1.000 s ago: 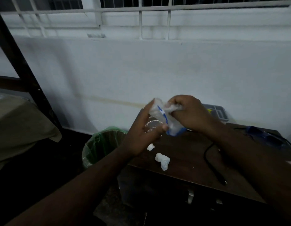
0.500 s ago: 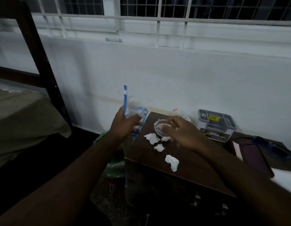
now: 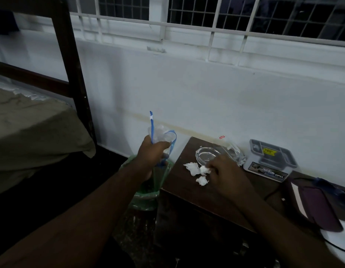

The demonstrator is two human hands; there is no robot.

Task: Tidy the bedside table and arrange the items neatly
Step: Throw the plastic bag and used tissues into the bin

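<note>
My left hand [image 3: 151, 154] grips a crumpled clear plastic bag with a blue zip strip [image 3: 160, 135], held above the bin beside the table. My right hand [image 3: 224, 171] is down on the dark wooden bedside table [image 3: 179, 182], its fingertips pinching a crumpled white tissue wad [image 3: 204, 169]. Two more tissue wads lie close by, one to the left [image 3: 192, 168] and one nearer me [image 3: 202, 180]. A clear glass ashtray [image 3: 206, 154] stands just behind them.
A bin lined with a green bag [image 3: 148, 196] stands left of the table. Along the wall sit a clear glass piece [image 3: 233, 151] and a grey lidded box [image 3: 270, 161]. A dark purple case [image 3: 318, 206] and a black cable [image 3: 272, 192] lie right. A bed [image 3: 32, 132] fills the left.
My hands parted: the left carried the plastic bag leftward above the bin, the right dropped to the table past the ashtray and took hold of a tissue wad. The camera view shifted.
</note>
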